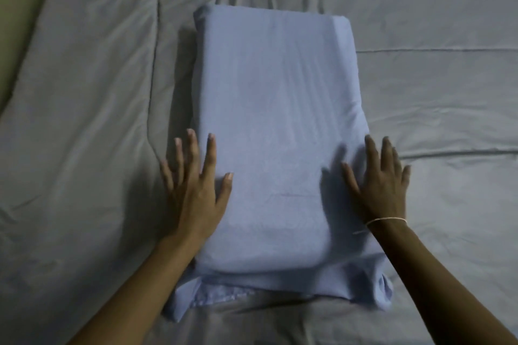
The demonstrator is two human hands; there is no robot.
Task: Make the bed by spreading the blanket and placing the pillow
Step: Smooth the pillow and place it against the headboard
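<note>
Pillow set down on the bed — both hands flat on it.

The left hand (pixel 193 190) lies open, fingers spread, on the left edge of the blue pillow (pixel 277 126); the right hand (pixel 381 185) presses the right edge likewise, gripping nothing. The pillow rests mid-bed on the grey blanket (pixel 84 120) — smoothing likely comes next. No writing is visible.
</note>
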